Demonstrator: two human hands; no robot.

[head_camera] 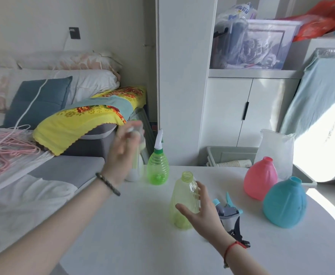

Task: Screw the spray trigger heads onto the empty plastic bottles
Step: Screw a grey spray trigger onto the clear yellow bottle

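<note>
On the white surface [142, 245] right in front of the person: a yellow-green bottle [182, 203] stands upright near the middle, neck open, no head on it yet. The right hand [201, 212] is cupped round its right side, fingers spread and fairly straight, thumb in front of the bottle and the other fingers behind it. So it's open, not clamped, and tbh I can't say if it's actually touching. Just right of that hand a couple of loose trigger heads [229, 212] lie on their sides, grey/white w/ blue bits, partly hidden by the wrist.

Further back on the left, a green bottle [157, 169] stands upright w/ a white spray head [159, 139] already on top. Just beside it is a pale bottle [134, 175] w/ the left hand [123, 153] up against it. That whole bit is motion-blurred, so I can't tell if the hand is gripping it or just next to it.

Right side: a pink bottle [261, 178] and a blue bottle [284, 205], both upright w/ open necks, close together, the blue one nearer the camera. Behind them is a white plastic bag [275, 149].

Bkgd: a grey bin [230, 153] holding paper cups [234, 163], and at left a sofa w/ a yellow floral cloth [83, 122] and pink hangers [6, 143].
</note>
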